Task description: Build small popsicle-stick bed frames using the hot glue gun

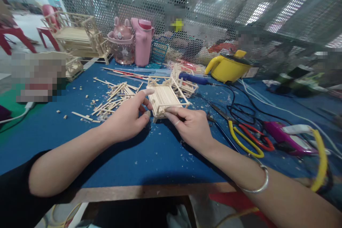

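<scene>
A small model (164,96) built of pale wooden sticks, with a slatted platform and thin rails, is between my hands over the blue tabletop. My left hand (130,114) grips its left edge, the index fingertip lying over the slats and the thumb near the front corner. With thumb and index finger, my right hand (193,124) pinches the near rail. Pale covers wrap some fingertips on both hands. Just behind stands another stick frame (187,85), partly hidden, with a blue-handled corded tool (195,78) lying across it.
Loose cut sticks (117,98) lie left of the model. Yellow-handled scissors (243,135), red-handled pliers (256,137) and a purple device (288,139) with cables sit at the right. A yellow pot (228,69), pink flask (143,44) and larger stick furniture model (77,35) stand behind.
</scene>
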Available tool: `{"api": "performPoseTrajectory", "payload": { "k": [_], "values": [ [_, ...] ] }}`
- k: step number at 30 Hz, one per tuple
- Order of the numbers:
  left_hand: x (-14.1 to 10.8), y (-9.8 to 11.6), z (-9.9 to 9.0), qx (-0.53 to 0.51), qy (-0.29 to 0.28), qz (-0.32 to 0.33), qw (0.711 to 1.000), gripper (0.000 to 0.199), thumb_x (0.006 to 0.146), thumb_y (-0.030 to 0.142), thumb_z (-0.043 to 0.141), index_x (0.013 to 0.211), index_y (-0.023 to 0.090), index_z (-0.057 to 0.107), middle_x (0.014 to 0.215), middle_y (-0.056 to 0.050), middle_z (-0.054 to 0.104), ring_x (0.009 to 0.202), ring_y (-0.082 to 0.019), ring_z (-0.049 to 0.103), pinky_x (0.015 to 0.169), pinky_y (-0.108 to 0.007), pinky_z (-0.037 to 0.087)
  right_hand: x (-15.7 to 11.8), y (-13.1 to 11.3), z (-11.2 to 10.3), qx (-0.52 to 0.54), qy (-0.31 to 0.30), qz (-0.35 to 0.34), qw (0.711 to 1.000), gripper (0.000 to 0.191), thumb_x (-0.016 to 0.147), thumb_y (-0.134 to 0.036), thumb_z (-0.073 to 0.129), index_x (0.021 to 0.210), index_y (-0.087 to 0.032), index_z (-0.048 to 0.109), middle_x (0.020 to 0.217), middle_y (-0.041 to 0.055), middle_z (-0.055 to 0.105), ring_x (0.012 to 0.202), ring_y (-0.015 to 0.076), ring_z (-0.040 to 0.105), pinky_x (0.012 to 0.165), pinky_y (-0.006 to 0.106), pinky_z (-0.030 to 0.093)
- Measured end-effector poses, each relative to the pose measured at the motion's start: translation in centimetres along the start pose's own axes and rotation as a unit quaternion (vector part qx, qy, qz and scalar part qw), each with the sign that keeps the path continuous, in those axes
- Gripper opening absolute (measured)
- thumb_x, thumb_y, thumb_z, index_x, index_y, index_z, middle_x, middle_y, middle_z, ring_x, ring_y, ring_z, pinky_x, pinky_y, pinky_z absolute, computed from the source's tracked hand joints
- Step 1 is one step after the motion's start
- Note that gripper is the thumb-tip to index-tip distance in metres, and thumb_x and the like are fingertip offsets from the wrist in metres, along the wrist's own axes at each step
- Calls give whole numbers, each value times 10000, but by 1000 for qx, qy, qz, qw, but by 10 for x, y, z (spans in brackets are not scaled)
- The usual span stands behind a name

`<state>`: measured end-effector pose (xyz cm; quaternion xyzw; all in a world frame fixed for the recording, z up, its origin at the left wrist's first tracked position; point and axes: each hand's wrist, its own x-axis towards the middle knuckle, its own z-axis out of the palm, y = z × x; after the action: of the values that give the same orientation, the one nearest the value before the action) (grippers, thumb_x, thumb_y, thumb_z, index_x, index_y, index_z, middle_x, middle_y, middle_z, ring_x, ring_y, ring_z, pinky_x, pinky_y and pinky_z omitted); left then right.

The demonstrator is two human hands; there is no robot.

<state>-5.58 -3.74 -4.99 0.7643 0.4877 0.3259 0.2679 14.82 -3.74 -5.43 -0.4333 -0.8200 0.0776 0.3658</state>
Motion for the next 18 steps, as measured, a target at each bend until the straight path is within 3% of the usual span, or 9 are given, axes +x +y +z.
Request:
{"api": "performPoseTrajectory", "payload": {
  "k": [5, 8, 11, 15, 18],
  "values": [
    [0, 0, 0, -2, 2, 2, 1000, 601, 785, 149, 498, 1371, 151, 364, 1033, -43, 622, 801, -155, 589, 746, -319, 472, -3, 2, 0, -25, 14, -13, 1000, 204, 873, -264, 603, 978, -183, 758, 928, 20, 772, 782, 150, 724, 728, 227, 531],
    [0, 0, 0, -4, 6, 3, 1000, 594, 791, 151, 495, 1370, 150, 366, 1030, -43, 622, 795, -150, 583, 727, -311, 473, -8, 1, -2, -46, 29, -21, 998, 227, 848, -245, 602, 991, -157, 755, 723, 13, 755, 556, 123, 661, 569, 229, 502],
    [1, -2, 0, 0, 9, -2, 1000, 594, 790, 146, 495, 1371, 152, 368, 1030, -44, 624, 788, -147, 581, 718, -308, 476, -12, 0, -7, -43, 46, -37, 997, 236, 807, -182, 590, 974, -137, 751, 509, -32, 634, 402, 89, 532, 461, 220, 437],
    [1, -4, -2, 19, 21, -13, 1000, 599, 780, 139, 497, 1368, 154, 379, 1018, -40, 623, 787, -147, 584, 718, -315, 480, -16, 2, -19, 6, 89, -65, 994, 206, 802, -137, 546, 876, -180, 733, 609, -20, 667, 461, 87, 548, 467, 220, 421],
    [1, -4, -4, 20, 21, -11, 1000, 580, 779, 158, 511, 1349, 159, 403, 1028, -51, 617, 796, -154, 586, 675, -309, 486, -18, 7, -32, 47, 156, -52, 985, 225, 832, -149, 525, 942, -231, 704, 666, -21, 660, 496, 95, 531, 480, 238, 409]
  ]
}}
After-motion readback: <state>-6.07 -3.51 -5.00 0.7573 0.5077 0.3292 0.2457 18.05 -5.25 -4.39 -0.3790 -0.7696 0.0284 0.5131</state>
